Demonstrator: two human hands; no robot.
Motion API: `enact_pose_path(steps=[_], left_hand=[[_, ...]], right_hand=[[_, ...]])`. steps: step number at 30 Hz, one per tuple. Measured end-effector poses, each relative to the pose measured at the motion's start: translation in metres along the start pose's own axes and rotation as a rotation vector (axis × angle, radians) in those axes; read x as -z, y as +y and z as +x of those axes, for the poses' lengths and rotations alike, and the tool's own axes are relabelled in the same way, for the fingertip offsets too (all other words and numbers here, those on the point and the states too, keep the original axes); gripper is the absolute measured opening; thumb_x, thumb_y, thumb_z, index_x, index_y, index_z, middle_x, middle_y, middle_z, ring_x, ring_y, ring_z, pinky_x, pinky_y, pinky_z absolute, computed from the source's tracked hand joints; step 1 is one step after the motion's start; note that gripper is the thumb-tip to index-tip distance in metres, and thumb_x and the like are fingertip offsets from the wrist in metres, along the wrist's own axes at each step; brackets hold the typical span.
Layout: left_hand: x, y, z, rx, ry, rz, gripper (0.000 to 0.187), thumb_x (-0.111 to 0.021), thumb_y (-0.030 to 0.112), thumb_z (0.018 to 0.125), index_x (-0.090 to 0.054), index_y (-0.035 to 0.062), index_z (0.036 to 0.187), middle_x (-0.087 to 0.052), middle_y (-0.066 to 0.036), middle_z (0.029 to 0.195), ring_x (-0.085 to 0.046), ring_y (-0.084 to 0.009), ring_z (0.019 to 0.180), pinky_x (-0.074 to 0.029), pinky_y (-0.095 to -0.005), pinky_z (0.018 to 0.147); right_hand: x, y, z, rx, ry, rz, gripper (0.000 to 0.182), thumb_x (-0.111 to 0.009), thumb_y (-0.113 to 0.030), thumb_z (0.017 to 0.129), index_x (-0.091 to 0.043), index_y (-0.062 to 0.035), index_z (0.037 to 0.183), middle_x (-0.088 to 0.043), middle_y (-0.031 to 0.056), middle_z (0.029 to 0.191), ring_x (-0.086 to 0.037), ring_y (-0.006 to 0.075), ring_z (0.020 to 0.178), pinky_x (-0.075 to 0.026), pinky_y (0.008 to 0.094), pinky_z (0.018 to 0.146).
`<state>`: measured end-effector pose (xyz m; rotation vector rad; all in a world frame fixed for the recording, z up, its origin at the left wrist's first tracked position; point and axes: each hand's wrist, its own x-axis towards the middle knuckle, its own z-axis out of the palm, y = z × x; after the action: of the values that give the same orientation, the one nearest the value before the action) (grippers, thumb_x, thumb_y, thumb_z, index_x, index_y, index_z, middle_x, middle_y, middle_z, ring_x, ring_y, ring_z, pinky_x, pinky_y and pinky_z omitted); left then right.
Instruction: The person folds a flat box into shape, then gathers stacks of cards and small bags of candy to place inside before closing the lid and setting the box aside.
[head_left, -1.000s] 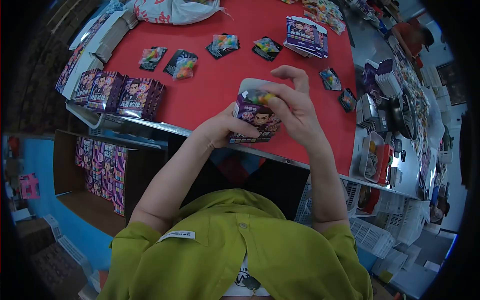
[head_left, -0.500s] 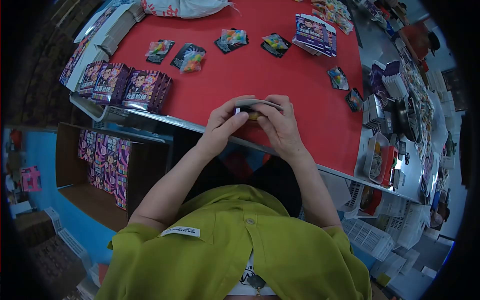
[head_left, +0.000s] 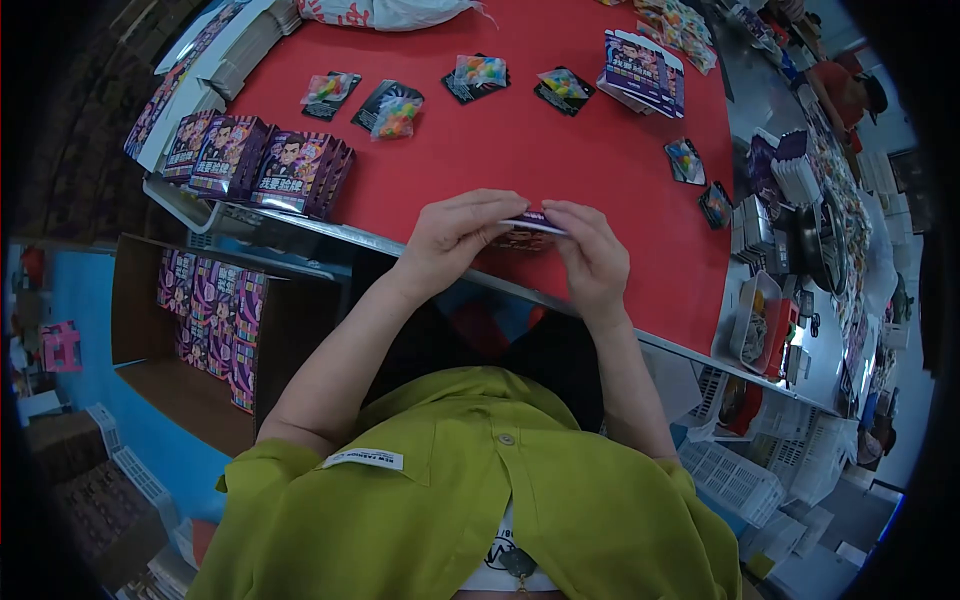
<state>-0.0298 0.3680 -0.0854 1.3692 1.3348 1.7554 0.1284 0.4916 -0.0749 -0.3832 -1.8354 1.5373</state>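
Between both hands, at the front edge of the red table, is a small purple printed box (head_left: 535,222). Its narrow top faces up, and part of its printed side shows below. My left hand (head_left: 450,238) is closed on the box's left end, fingers along the top. My right hand (head_left: 594,250) grips the other end, fingertips on the top edge. Beyond them lie small bags of colourful candy (head_left: 397,118) on dark cards (head_left: 478,92). Similar finished-looking boxes (head_left: 292,172) stand in rows at the table's left edge.
Flat box blanks (head_left: 640,75) are piled at the back right of the red table (head_left: 480,160). An open carton (head_left: 185,400) with several printed boxes stands lower left. A white tray (head_left: 745,325) sits at right; a white sack (head_left: 390,12) lies at the back.
The box's raised pale flap is now down, and a purple top edge shows. My right fingers have moved from the opening to the box's right end. The view has shifted slightly.
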Motion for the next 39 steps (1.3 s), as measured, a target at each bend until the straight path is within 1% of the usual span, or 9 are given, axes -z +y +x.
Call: enact_pose_path(steps=[2, 5, 14, 17, 24, 27, 31, 37, 39], left_hand=[[0.006, 0.000, 0.000, -0.212, -0.074, 0.348, 0.027, -0.061, 0.002, 0.083, -0.061, 0.0015, 0.110, -0.064, -0.012, 0.106, -0.063, -0.0243, 0.098, -0.052, -0.0305, 0.083], [0.008, 0.009, 0.001, -0.343, -0.116, 0.515, 0.028, -0.068, 0.010, 0.079, -0.063, 0.0019, 0.106, -0.063, -0.015, 0.106, -0.063, -0.0287, 0.096, -0.054, -0.0320, 0.079], [0.005, 0.007, 0.011, -0.111, -0.019, 0.329, 0.019, -0.068, 0.005, 0.077, -0.066, 0.0003, 0.096, -0.067, -0.012, 0.087, -0.066, -0.0229, 0.077, -0.053, -0.0300, 0.069], [0.004, 0.004, 0.007, -0.109, -0.002, 0.220, 0.020, -0.069, 0.008, 0.077, -0.066, 0.0014, 0.096, -0.066, -0.012, 0.089, -0.066, -0.0225, 0.079, -0.053, -0.0310, 0.068], [0.011, 0.005, -0.010, -0.468, -0.077, 0.708, 0.034, -0.068, 0.018, 0.079, -0.059, 0.0014, 0.108, -0.060, -0.013, 0.108, -0.060, -0.0283, 0.095, -0.052, -0.0367, 0.077], [0.011, 0.019, -0.019, -0.485, 0.067, 0.856, 0.037, -0.064, 0.014, 0.083, -0.055, 0.0015, 0.116, -0.055, -0.017, 0.117, -0.054, -0.0320, 0.108, -0.046, -0.0384, 0.090], [0.033, 0.024, -0.080, 0.032, 0.863, 0.374, 0.041, -0.055, 0.012, 0.088, -0.042, -0.0018, 0.124, -0.041, -0.019, 0.130, -0.041, -0.0288, 0.122, -0.033, -0.0378, 0.102], [0.070, 0.035, -0.063, 0.121, 1.091, -0.318, 0.069, -0.048, 0.023, 0.095, -0.009, -0.0054, 0.143, -0.027, -0.015, 0.144, -0.026, -0.0208, 0.133, -0.017, -0.0313, 0.111], [0.078, 0.024, -0.059, 0.095, 1.098, -0.360, 0.066, -0.050, 0.023, 0.094, -0.013, -0.0047, 0.142, -0.031, -0.013, 0.141, -0.029, -0.0189, 0.131, -0.018, -0.0308, 0.110]], right_hand=[[0.013, 0.008, 0.001, 0.683, -0.116, -0.842, 0.025, -0.066, -0.004, 0.078, -0.064, -0.0008, 0.103, -0.062, 0.0106, 0.103, -0.059, 0.0230, 0.098, -0.048, 0.0344, 0.080], [0.009, -0.005, -0.003, 0.601, -0.122, -0.778, 0.028, -0.068, -0.005, 0.076, -0.064, -0.0038, 0.104, -0.063, 0.0088, 0.102, -0.058, 0.0230, 0.095, -0.045, 0.0341, 0.082], [0.008, -0.016, 0.007, 0.241, -0.132, -0.559, 0.018, -0.068, -0.007, 0.077, -0.068, -0.0047, 0.095, -0.064, 0.0068, 0.095, -0.055, 0.0207, 0.086, -0.039, 0.0330, 0.081], [0.005, -0.017, 0.004, 0.299, -0.137, -0.553, 0.018, -0.067, -0.005, 0.079, -0.067, -0.0016, 0.097, -0.064, 0.0103, 0.097, -0.057, 0.0221, 0.085, -0.045, 0.0330, 0.076], [0.006, 0.002, -0.003, 0.628, -0.185, -0.784, 0.020, -0.064, 0.000, 0.080, -0.065, 0.0030, 0.099, -0.063, 0.0155, 0.102, -0.060, 0.0253, 0.085, -0.050, 0.0312, 0.071], [-0.006, 0.001, 0.015, 0.513, -0.085, -0.687, 0.018, -0.060, -0.002, 0.085, -0.064, 0.0031, 0.102, -0.063, 0.0142, 0.100, -0.061, 0.0219, 0.083, -0.050, 0.0292, 0.071], [-0.061, -0.035, 0.069, -0.247, 0.005, -0.042, 0.020, -0.057, -0.014, 0.091, -0.063, 0.0022, 0.102, -0.060, 0.0045, 0.081, -0.054, 0.0058, 0.066, -0.040, 0.0200, 0.053], [-0.190, -0.004, 0.140, -0.291, -0.365, -0.008, 0.022, -0.061, -0.020, 0.088, -0.064, 0.0013, 0.093, -0.060, 0.0028, 0.071, -0.054, 0.0078, 0.056, -0.039, 0.0199, 0.048], [-0.219, 0.047, 0.153, 0.068, -0.345, -0.473, 0.024, -0.060, -0.021, 0.087, -0.063, 0.0026, 0.091, -0.060, 0.0078, 0.067, -0.056, 0.0147, 0.053, -0.044, 0.0249, 0.052]])
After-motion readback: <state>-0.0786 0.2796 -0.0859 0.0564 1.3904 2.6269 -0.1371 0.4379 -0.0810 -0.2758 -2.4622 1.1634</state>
